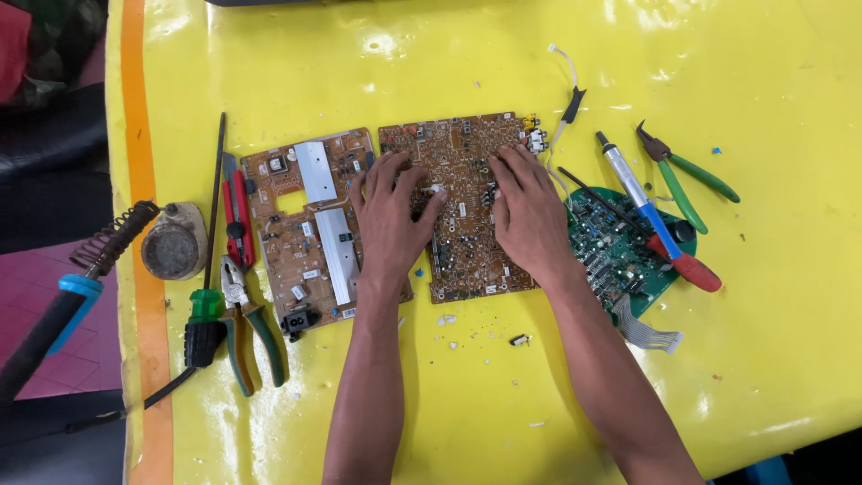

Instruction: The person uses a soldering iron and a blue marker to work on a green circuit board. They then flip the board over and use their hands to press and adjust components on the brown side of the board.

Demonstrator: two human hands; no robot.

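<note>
the yellow surface [431, 63] lay bare along its far edge and across the near right corner, so a hand had open passage there. the left hand [388, 216] and right hand [530, 216] pressed flat on the brown circuit board [467, 260], with only a narrow gap between them. just left, a second board [301, 233] touched it. further left, red cutters [238, 211], pliers [247, 332], a screwdriver [208, 269] and a round tin [173, 244] crowded that side. to the right, a green board [611, 251], a desoldering pump [651, 216] and green-handled pliers [687, 175] blocked the way.
</note>
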